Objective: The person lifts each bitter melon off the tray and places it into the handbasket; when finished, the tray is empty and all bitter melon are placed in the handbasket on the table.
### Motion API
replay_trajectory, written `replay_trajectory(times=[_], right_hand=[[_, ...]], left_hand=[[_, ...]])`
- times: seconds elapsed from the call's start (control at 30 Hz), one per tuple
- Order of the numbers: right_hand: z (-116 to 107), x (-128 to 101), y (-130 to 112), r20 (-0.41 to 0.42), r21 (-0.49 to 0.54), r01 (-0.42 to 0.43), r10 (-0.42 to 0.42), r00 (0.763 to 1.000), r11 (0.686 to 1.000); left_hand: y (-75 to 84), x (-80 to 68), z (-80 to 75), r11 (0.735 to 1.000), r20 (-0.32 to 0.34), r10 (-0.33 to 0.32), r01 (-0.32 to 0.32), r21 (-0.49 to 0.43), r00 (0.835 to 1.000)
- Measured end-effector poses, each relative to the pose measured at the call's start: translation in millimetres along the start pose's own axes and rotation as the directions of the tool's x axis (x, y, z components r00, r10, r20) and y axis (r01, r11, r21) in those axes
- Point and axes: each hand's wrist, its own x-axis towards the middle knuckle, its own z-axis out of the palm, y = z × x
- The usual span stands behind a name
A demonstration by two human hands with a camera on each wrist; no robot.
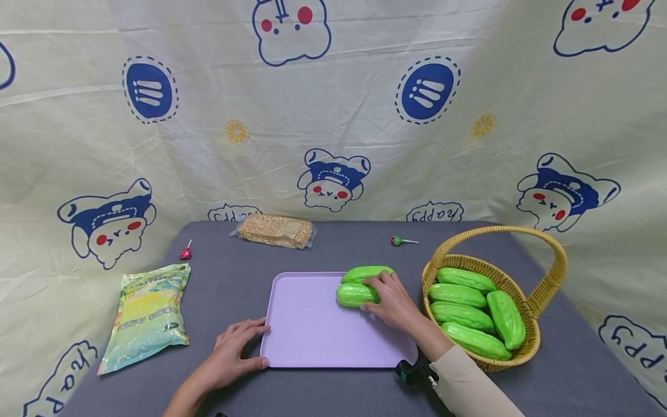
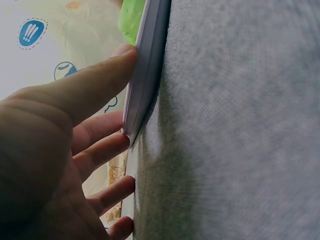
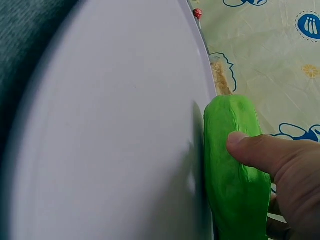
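Observation:
A lilac tray (image 1: pixel 323 336) lies on the table between both hands. My left hand (image 1: pixel 233 353) rests at its left edge; in the left wrist view the thumb and two fingertips touch the tray's rim (image 2: pixel 145 65). My right hand (image 1: pixel 393 301) grips a plump, shiny green gourd (image 1: pixel 354 295) at the tray's far right part, thumb on its near side. Close up in the right wrist view, this ridged gourd (image 3: pixel 232 195) is at the tray surface; whether it rests there I cannot tell. A second green gourd (image 1: pixel 362 273) lies just behind it, by the far rim.
At the right stands a wicker basket (image 1: pixel 532 341) with a tall handle, holding several green gourds (image 1: pixel 458 315). A yellow-green bag (image 1: pixel 151 318) lies left. Behind are a clear pack of grains (image 1: pixel 276 230), a red lollipop (image 1: pixel 186 252) and a green lollipop (image 1: pixel 398 241).

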Motion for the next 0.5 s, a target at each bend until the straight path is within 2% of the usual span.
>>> replay_trajectory(times=[0.23,0.5], right_hand=[[-5,-4,-1,-0.027,0.017,0.022,-0.022,0.999,1.000],[-23,-13,-10,-0.048,0.027,0.041,-0.040,0.998,0.999]], left_hand=[[1.1,0.1,-0.4,1.000,0.002,-0.007,0.007,-0.007,1.000],[0.9,0.0,0.2,1.000,-0.003,-0.008,0.008,-0.001,1.000]])
